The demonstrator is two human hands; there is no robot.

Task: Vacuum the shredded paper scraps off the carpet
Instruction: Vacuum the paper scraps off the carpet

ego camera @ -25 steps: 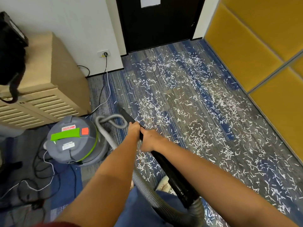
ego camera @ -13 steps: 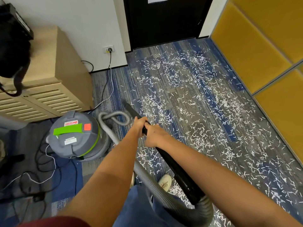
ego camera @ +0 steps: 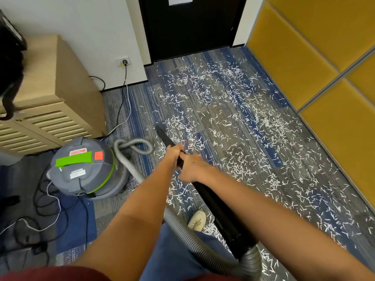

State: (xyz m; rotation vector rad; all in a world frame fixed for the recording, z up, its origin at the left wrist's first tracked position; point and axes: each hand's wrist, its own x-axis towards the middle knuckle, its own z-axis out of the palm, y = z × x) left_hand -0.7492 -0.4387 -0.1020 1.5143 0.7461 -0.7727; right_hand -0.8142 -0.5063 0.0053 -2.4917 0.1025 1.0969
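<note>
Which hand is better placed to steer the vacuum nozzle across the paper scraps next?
Probably the left hand: it grips the black wand ahead of the right hand, nearest the nozzle.

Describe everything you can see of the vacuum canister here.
The canister is a round grey drum, seemingly plastic, upright on the carpet beside the wooden cabinet. Its lid carries a green handle, an orange-red button and white labels; a lime band rings the rim. A grey ribbed hose leaves its right side in a loop. Cables lie on the floor by it. The left hand and right hand grip the wand, not it.
</note>
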